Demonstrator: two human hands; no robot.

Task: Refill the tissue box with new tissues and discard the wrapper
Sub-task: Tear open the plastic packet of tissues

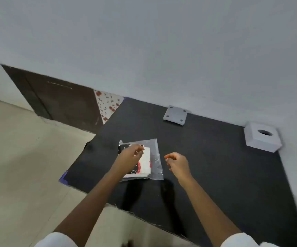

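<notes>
The wrapped tissue pack [142, 160] lies flat on the worktop [215, 166], long axis running away from the person, the left hand [130, 154] pinching over its near-left part, the right hand [177, 164] loosely curled, empty, just right of it.

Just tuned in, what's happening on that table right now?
A person is working on a clear plastic tissue pack lying on the black table. The left hand is at the pack's top, fingers pinched; the right hand hovers beside it, holding nothing visible. The white tissue box with a round hole and a white square base plate sit apart by the wall.
</notes>
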